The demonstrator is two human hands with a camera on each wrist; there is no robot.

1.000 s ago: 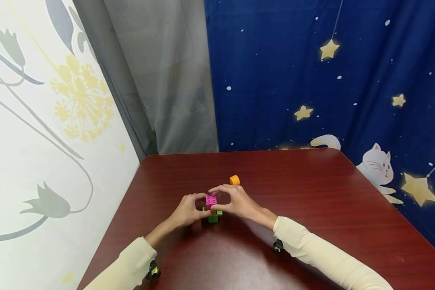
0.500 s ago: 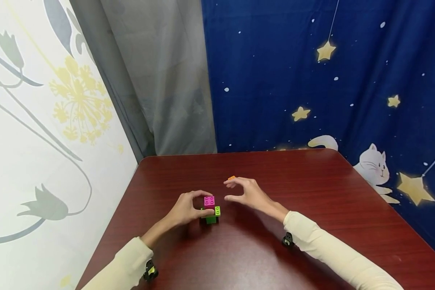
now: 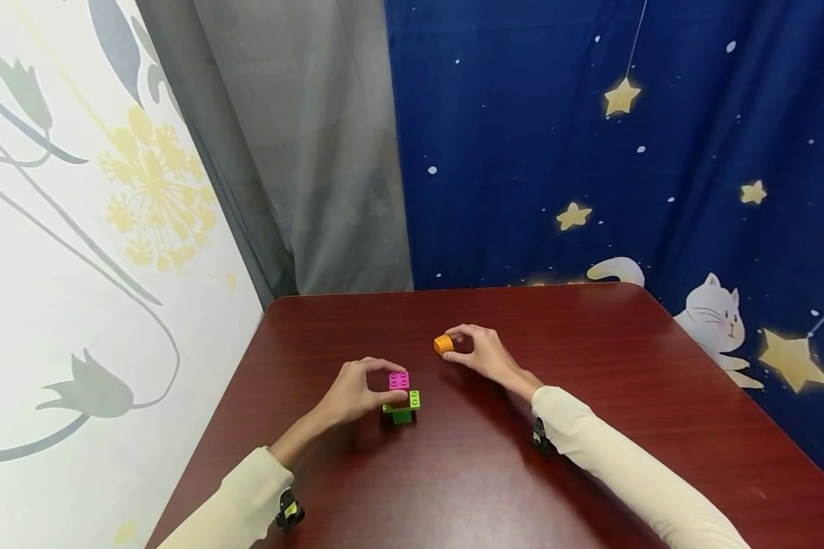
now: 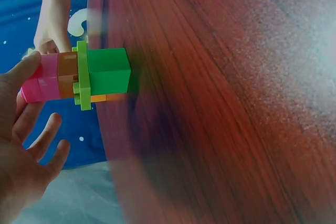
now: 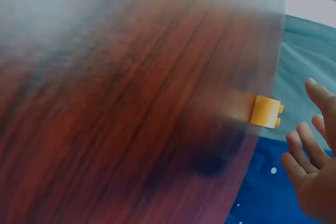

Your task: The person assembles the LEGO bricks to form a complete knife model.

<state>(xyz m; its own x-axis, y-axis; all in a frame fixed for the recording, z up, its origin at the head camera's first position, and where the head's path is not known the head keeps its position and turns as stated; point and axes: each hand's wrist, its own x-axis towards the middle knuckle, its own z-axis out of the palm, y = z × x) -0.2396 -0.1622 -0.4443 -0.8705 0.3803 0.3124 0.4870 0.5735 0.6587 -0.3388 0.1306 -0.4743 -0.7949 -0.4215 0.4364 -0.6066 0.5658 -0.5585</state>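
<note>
My left hand pinches the magenta toy brick at the top of a small upright stack between thumb and fingers. Under it, in the left wrist view, come a brown brick, a lime plate with studs and a green block at the bottom. Farther back, my right hand reaches to an orange brick with a curved side. Its thumb and fingers are spread at the brick's right; the right wrist view shows a gap between the fingertips and the brick.
Both hands are over a dark red wooden table. A patterned white wall borders its left side. Grey curtain and blue star curtain hang behind the far edge.
My right hand has left the magenta brick and moved back and right to beside the orange brick. The left hand stays at the stack, holding the magenta brick.
</note>
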